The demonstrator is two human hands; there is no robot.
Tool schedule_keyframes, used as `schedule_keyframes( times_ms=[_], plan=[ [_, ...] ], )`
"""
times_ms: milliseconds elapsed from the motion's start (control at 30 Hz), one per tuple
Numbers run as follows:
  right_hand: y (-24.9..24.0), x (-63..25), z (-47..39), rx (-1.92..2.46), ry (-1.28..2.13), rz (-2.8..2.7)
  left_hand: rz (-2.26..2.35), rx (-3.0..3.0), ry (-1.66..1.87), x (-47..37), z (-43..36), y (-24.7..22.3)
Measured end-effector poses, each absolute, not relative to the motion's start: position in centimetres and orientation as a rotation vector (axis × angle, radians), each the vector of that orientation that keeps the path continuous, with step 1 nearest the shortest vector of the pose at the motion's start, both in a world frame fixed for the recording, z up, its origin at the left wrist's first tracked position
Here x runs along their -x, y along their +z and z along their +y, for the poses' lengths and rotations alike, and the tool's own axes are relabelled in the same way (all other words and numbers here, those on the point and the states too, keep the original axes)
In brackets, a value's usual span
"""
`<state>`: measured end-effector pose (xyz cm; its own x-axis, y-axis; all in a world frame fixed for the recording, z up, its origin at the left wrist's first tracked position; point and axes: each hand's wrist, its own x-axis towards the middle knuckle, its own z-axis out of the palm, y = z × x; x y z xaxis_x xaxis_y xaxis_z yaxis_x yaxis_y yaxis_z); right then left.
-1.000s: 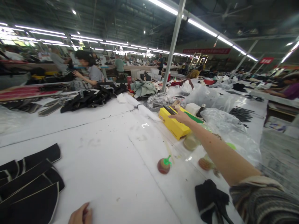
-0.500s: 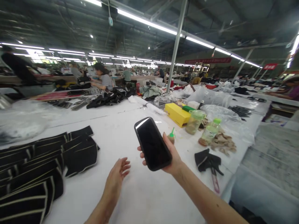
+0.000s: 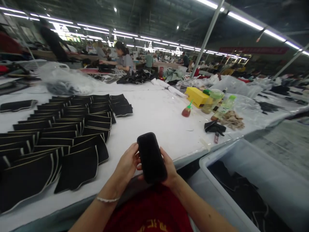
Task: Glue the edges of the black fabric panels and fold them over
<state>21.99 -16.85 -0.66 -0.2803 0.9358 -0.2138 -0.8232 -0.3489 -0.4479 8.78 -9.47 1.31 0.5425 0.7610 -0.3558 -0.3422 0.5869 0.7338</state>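
A black phone (image 3: 151, 158) with a dark screen is held upright in front of my body, over the near edge of the white table (image 3: 149, 119). My right hand (image 3: 169, 169) wraps round its right side and lower end, with fingertips showing on the left. My left hand (image 3: 127, 161) is against the phone's left edge, its fingers closed on that side. To the left lie overlapping rows of black fabric pieces (image 3: 79, 166) with pale edges.
A red bottle with a green nozzle (image 3: 186, 111), a yellow box (image 3: 196, 96) and a black cloth (image 3: 214, 127) lie right of centre. At the lower right is a pale bin (image 3: 205, 161) holding black pieces. A person (image 3: 125, 59) works across the table.
The phone and my right hand have come closer to my body. My left hand has moved up to the phone's left edge. The view has tilted down and shifted, showing the bin.
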Motion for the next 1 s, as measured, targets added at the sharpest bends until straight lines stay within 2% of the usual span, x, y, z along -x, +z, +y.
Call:
schedule_keyframes(
  times_ms=[333,1000],
  plan=[
    [-1.2,-19.0,-18.3,0.551,1.820,-0.267,0.772,-0.689,0.695,-7.0,-11.2,1.1],
    [-3.6,-20.4,-14.3,0.590,1.674,-0.181,0.858,-0.720,0.624,-9.6,-7.0,-0.5]
  ],
)
